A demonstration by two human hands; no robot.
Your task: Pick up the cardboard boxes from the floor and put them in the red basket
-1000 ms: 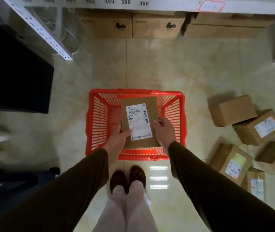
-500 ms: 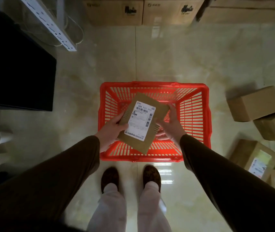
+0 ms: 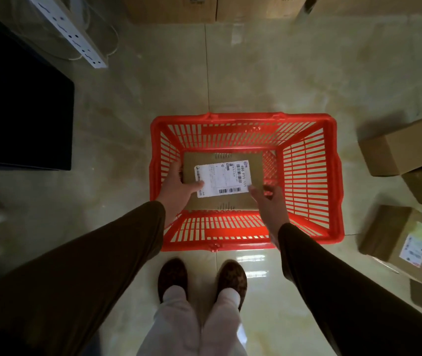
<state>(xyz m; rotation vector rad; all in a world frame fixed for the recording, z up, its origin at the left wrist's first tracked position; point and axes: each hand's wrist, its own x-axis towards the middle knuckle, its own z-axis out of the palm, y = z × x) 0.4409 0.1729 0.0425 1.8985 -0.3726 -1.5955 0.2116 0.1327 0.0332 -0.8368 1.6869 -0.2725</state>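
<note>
One box (image 3: 221, 185) is sitting low inside the red basket (image 3: 330, 176) right now, label up, looking like it's resting on the bottom (can't fully confirm contact). Going left to right: the left hand (image 3: 176, 191) is gripping the box's left edge, thumb lying on the label; the right hand (image 3: 269, 201) is hovering at the near right corner with fingers (image 3: 254, 191) loosened, maybe just touching. Further right, the remaining boxes (image 3: 402, 146) are lying scattered on the floor (image 3: 256, 73). I'm guessing they're light, stiff cardboard, easiest grabbed by opposite edges, since the glossy labels might be slippery.
</note>
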